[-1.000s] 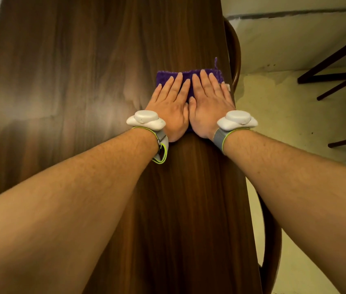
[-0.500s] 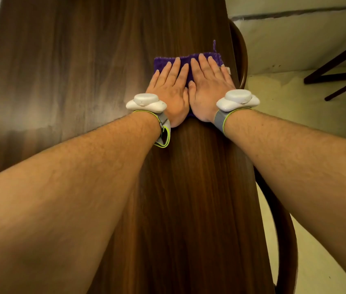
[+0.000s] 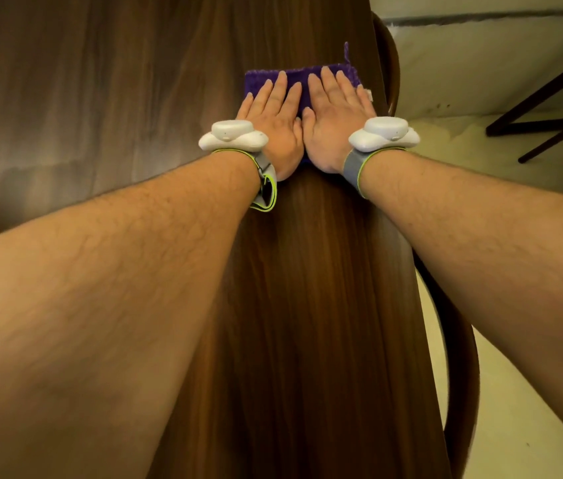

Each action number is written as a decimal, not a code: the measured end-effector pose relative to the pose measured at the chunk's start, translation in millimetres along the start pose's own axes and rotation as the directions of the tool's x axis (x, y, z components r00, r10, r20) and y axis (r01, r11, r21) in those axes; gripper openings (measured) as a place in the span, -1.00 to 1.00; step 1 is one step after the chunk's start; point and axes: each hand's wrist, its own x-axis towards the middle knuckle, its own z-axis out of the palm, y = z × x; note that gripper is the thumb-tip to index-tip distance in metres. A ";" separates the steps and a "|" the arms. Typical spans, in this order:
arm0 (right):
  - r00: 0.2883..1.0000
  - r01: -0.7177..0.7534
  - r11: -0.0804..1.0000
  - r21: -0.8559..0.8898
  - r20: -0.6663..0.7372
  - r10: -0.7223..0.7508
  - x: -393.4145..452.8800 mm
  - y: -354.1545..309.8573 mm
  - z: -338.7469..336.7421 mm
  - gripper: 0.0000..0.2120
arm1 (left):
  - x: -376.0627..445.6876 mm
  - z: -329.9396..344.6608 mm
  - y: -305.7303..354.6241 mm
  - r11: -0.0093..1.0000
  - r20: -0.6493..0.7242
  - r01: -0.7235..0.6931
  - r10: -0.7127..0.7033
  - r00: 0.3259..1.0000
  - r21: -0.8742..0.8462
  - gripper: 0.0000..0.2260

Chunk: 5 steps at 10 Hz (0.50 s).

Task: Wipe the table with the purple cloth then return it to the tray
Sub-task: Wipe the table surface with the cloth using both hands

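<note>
A long table (image 3: 110, 98) of dark brown wood is shown from above, its grain running lengthwise away from the viewer. A soft sheen is seen on the left part of the top. A purple cloth (image 3: 259, 79) is laid flat on the top, near the right edge and toward the far end. The cloth is pressed down by a left hand (image 3: 273, 112) and a right hand (image 3: 333, 112), placed side by side with palms flat and fingers extended; only its far strip and left corner are left uncovered. A thin purple loop is seen at its far right corner.
</note>
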 end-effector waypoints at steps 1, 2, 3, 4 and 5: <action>1.000 0.006 1.000 -0.002 0.001 -0.006 -20.2 -7.2 1.4 -0.45 | -24.2 -2.9 3.1 1.000 -0.015 0.020 -0.020 1.000 0.004 -0.46; 1.000 0.015 1.000 0.009 0.003 -0.015 -40.5 -14.1 3.7 -0.45 | -48.1 -6.3 5.9 1.000 0.002 0.025 -0.025 1.000 0.004 -0.45; 1.000 0.030 0.999 0.015 0.007 -0.030 -63.8 -21.6 4.8 -0.45 | -74.3 -10.6 7.9 0.999 0.008 0.039 -0.039 0.999 0.010 -0.45; 0.999 0.038 0.999 0.027 0.009 -0.039 -85.5 -28.2 7.4 -0.45 | -98.3 -11.5 9.7 0.999 0.022 0.044 -0.044 0.999 0.005 -0.46; 0.998 0.059 0.998 0.028 0.005 -0.059 -106.5 -34.6 10.8 -0.45 | -120.5 -11.7 9.3 0.999 0.035 0.050 -0.050 0.998 0.001 -0.45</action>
